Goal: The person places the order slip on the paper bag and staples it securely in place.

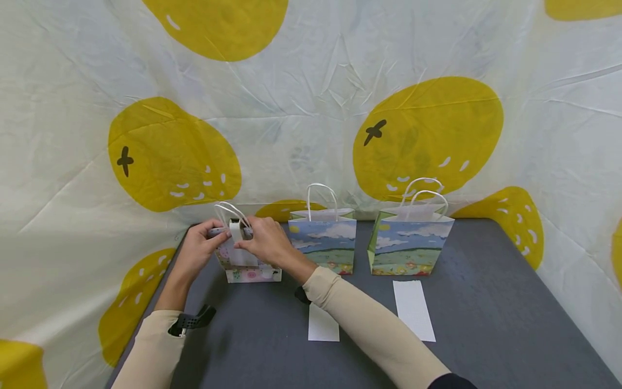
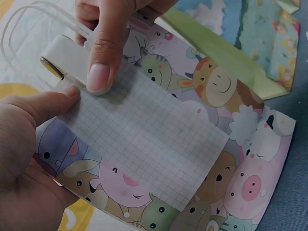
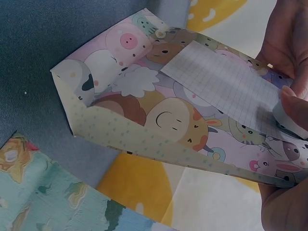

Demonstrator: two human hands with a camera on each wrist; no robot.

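Observation:
My left hand (image 1: 199, 240) pinches the top edge of a paper gift bag (image 2: 252, 185) printed with cartoon animals, its thumb on a white grid-lined paper slip (image 2: 149, 134). The slip lies flat against the bag's front. At the bag's mouth, my right hand (image 1: 271, 240) grips a small white device (image 2: 72, 57) that looks like a stapler, its thumb pressing over the slip's top end. Fingers behind the bag are mostly hidden. White twisted handles (image 2: 29, 21) rise above. The bag stands tilted at the table's back left.
Two gift bags with a meadow and sky print, a middle bag (image 1: 322, 246) and a right bag (image 1: 412, 248), stand along the back of the grey table (image 1: 495, 313). A white slip (image 1: 414, 310) lies before the right bag, another slip (image 1: 323, 326) partly under my right forearm.

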